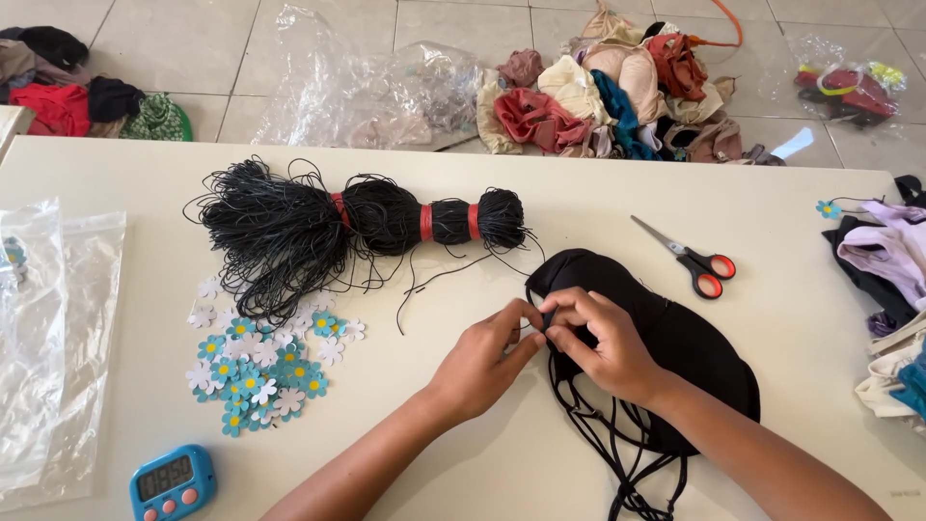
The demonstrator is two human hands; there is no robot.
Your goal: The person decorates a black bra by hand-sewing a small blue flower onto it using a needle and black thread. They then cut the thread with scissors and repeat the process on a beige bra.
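Both forearms reach in from the lower edge over the pale table (598, 183); the left hand (482, 362) and right hand (603, 342) meet at the near edge of a black padded garment (675, 338), fingertips of each pinched on its rim and on a thin black cord there; the garment lies right of centre, smooth and rounded, its straps trailing toward the person; behind it sits one shaggy bundle of black cord (318, 227), bound by three red bands; a heap of small foam flowers (256, 371), blue and white, too many to count; one pair of red-handled scissors (690, 256); one blue timer (172, 480).
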